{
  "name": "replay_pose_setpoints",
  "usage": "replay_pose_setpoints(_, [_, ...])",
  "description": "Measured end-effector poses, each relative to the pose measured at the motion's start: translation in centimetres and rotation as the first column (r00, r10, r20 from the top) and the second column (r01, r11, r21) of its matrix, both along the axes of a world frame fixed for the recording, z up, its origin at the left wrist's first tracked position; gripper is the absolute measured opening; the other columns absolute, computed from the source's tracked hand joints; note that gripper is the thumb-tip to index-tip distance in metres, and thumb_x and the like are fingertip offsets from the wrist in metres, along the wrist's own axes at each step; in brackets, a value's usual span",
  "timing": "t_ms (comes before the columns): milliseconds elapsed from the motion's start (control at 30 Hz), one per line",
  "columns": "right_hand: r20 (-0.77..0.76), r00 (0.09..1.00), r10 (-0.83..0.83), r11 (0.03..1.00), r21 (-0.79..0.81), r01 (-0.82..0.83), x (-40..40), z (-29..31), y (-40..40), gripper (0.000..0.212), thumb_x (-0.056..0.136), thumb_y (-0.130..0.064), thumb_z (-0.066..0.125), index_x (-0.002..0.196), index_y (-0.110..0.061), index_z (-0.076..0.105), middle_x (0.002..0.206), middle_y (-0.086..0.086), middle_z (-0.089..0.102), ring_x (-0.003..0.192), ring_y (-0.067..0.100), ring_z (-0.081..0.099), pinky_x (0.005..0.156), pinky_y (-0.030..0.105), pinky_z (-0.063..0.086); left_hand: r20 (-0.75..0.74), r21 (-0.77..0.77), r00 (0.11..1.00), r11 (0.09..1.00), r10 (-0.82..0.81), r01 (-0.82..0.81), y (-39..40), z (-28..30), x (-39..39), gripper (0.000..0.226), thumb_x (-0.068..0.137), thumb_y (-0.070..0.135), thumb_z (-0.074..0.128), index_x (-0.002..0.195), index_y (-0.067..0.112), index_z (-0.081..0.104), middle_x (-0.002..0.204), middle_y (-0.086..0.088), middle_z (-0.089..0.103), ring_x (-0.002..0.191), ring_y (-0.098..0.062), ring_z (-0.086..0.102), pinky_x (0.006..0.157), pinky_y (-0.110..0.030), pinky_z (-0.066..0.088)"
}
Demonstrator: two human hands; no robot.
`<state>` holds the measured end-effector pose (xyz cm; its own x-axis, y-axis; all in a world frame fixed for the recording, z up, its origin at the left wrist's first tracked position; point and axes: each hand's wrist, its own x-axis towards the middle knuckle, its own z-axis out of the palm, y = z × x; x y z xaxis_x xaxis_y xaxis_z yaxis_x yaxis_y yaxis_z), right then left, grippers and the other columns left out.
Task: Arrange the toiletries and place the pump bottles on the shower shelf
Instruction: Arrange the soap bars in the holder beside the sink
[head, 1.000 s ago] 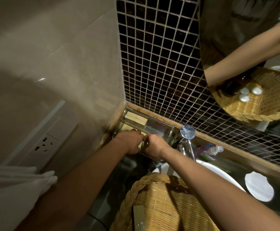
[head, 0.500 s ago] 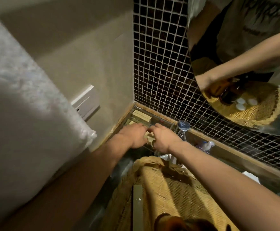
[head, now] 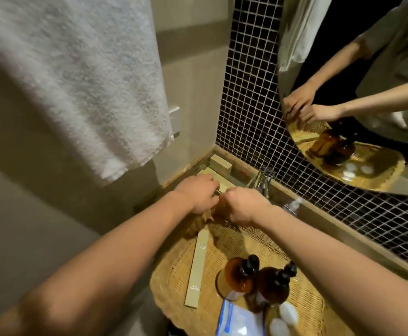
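My left hand (head: pixel 198 194) and my right hand (head: pixel 243 204) meet knuckle to knuckle over the far rim of the wicker basket (head: pixel 166 287). Their fingers curl down round a small pale toiletry box (head: pixel 218 192), of which only a sliver shows. Just beyond them, pale toiletry boxes (head: pixel 220 163) lie in a clear tray in the wall corner. Two amber pump bottles (head: pixel 237 275) (head: pixel 275 284) stand in the basket beside a long flat pale box (head: pixel 197 265).
A white towel (head: pixel 77 81) hangs at upper left, close above my left arm. A chrome tap (head: pixel 263 180) stands right of my hands. The basket also holds a zip bag (head: pixel 232 321) and white round items (head: pixel 288 311). A mirror (head: pixel 368 69) hangs on the tiled wall.
My view has swung down and back, so the towel and the basket's contents show. Both hands have drawn slightly back from the tray toward the basket rim, still close together.
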<state>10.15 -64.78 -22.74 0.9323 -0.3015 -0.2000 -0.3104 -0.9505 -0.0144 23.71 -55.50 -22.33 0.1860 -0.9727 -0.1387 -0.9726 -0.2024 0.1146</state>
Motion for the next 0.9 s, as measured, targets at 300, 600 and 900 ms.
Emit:
replay_pose_setpoints(300, [-0.254, 0.952, 0.171, 0.985, 0.018, -0.172, 0.0, -4.4, 1.9, 0.054, 0.086, -0.031, 0.072, 0.137, -0.027, 0.053, 0.124, 0.001, 0.062, 0.11, 0.023, 0.06, 0.088, 0.037, 0.052, -0.034, 0.035, 0.996, 0.996, 0.08, -0.079, 5.8, -2.2, 0.2, 0.045, 0.095, 0.042, 0.051, 0.133, 0.02, 0.053, 0.124, -0.004, 0.055, 0.111, -0.022, 0.054, 0.092, -0.039, 0.048])
replay_pose_setpoints(600, [-0.374, 0.873, 0.312, 0.95, 0.1, -0.297, 2.2, -8.2, 2.7, 0.063, 0.093, -0.02, 0.064, 0.148, -0.034, 0.038, 0.128, 0.007, 0.059, 0.113, 0.025, 0.057, 0.086, 0.033, 0.047, -0.085, 0.03, 0.987, 0.991, 0.135, -0.133, 6.6, -3.3, 1.2, 0.038, 0.095, 0.042, 0.05, 0.128, 0.024, 0.058, 0.119, -0.001, 0.056, 0.109, -0.019, 0.053, 0.089, -0.036, 0.048])
replay_pose_setpoints(900, [-0.408, 0.837, 0.363, 0.931, 0.121, -0.345, 3.6, -8.8, 2.4, 0.054, 0.093, -0.025, 0.063, 0.144, -0.029, 0.043, 0.116, 0.007, 0.064, 0.101, 0.025, 0.062, 0.087, 0.04, 0.055, -0.089, 0.025, 0.989, 0.993, 0.12, -0.118, 5.6, -3.9, 1.4, 0.036, 0.095, 0.04, 0.051, 0.125, 0.023, 0.06, 0.116, 0.0, 0.056, 0.107, -0.018, 0.052, 0.089, -0.036, 0.048])
